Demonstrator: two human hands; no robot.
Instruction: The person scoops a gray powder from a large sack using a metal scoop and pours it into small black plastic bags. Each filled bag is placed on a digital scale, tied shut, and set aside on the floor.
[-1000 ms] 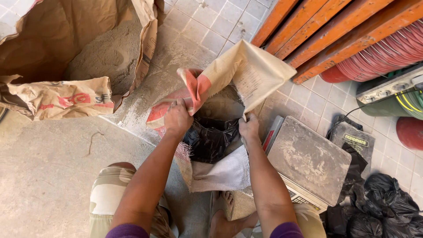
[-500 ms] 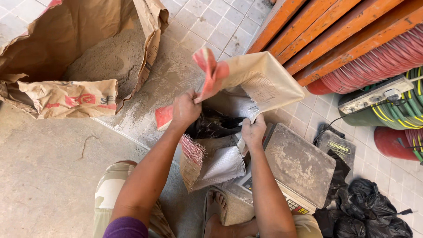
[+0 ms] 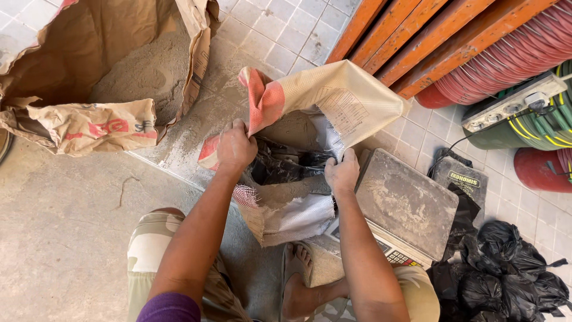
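Left hand clenched on the red-printed edge of the woven sack, knuckles up, cloth bunched in the fist. Right hand likewise closed on the opposite edge, just beside the dusty scale. Between the two, holding the sack mouth open, with the crumpled black plastic bag sitting inside it, low and half hidden by the fold.

Compared with a second ago: lifts the sack's far flap well up off the tiled floor, tenting it over the opening where it earlier lay flatter and wider; moves the hands a little higher and further apart. Shows less of the black bag than before, which reads as the bag sinking deeper into the sack, or the sack being drawn up round it; cannot tell which.

Leaves the torn paper bag of grey powder well apart at upper left, unchanged. Keeps the heap of tied black bags at lower right, past the scale, untouched.
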